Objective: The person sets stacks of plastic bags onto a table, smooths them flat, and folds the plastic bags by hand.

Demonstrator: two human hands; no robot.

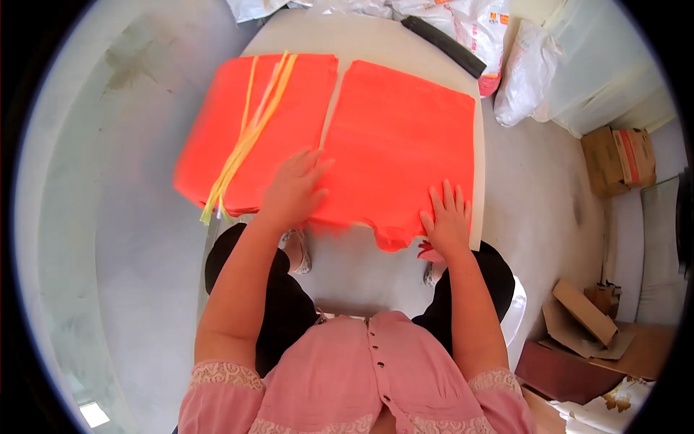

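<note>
Two stacks of bright red sheets lie side by side on a pale table [311,36], a narrow gap between them. My left hand [296,189] is over the gap, slightly blurred, fingers apart, at the near edges of the left stack [289,108] and the right stack [405,130]. Flat on the near right corner of the right stack rests my right hand [450,220], its fingers spread. Yellow and whitish strips [253,130] lie lengthwise across the left stack. The right stack's near edge is uneven and hangs down at the table's front.
A dark bar [443,46] lies at the table's far right edge, beside white printed bags [491,36] and a white sack [526,72]. Cardboard boxes [618,160] stand at the right, with opened cardboard [585,318] at lower right. My knees are under the table's front edge.
</note>
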